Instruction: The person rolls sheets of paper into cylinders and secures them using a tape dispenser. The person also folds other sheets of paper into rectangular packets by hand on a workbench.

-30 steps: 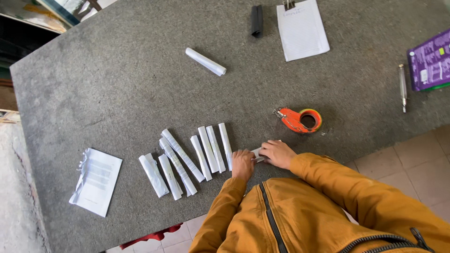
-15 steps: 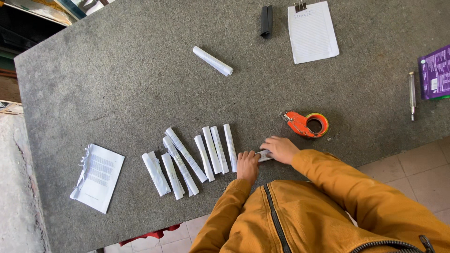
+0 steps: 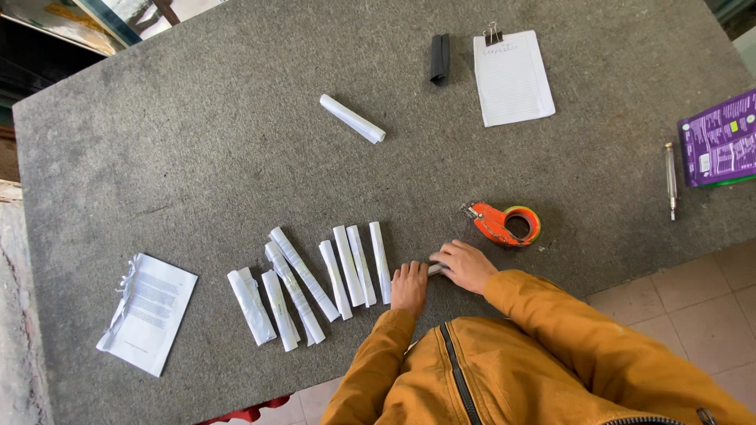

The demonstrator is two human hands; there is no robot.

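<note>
My left hand (image 3: 409, 286) and my right hand (image 3: 466, 266) rest close together at the near edge of a grey stone table (image 3: 197, 157). Between them they hold a small white paper roll (image 3: 435, 268); only a sliver of it shows between the fingers. Just left of my left hand lies a row of several white rolled papers (image 3: 315, 279), side by side. An orange tape dispenser (image 3: 504, 223) sits a little beyond my right hand. Both my sleeves are mustard yellow.
One more paper roll (image 3: 352, 119) lies alone at mid-table. A clipped white notepad (image 3: 512, 77) and a black folded object (image 3: 439, 57) sit at the far side. A purple packet (image 3: 720, 138) and a metal pen (image 3: 670, 179) are at the right. Stapled printed sheets (image 3: 150, 311) lie at the left.
Both hands stay on the small roll at the table's near edge, nearly still. Nothing else on the table has moved; only the view shifted slightly.
</note>
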